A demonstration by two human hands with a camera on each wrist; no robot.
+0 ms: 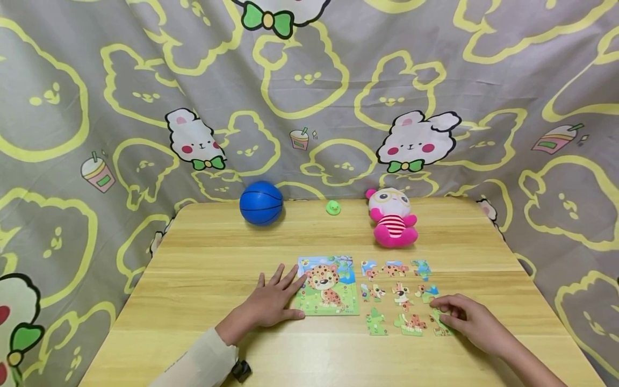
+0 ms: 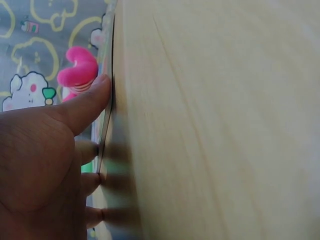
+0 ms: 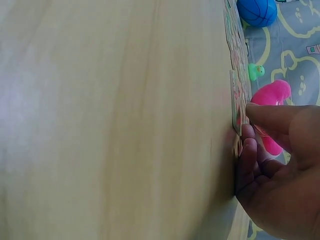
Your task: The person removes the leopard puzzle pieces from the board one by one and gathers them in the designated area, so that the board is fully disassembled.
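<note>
My left hand lies with fingers spread at the left side of a square leopard picture board. Its thumb touches the board's lower left edge, and its fingertips reach the upper left side. In the left wrist view the left thumb lies along the board's edge. To the right, separate jigsaw pieces lie in three rows. My right hand, fingers curled, pinches the lower right puzzle piece between thumb and fingers. The right wrist view shows this piece edge-on at the right thumb.
Along the back of the wooden table stand a blue ball, a small green duck and a pink plush toy. A patterned curtain hangs behind and around the table.
</note>
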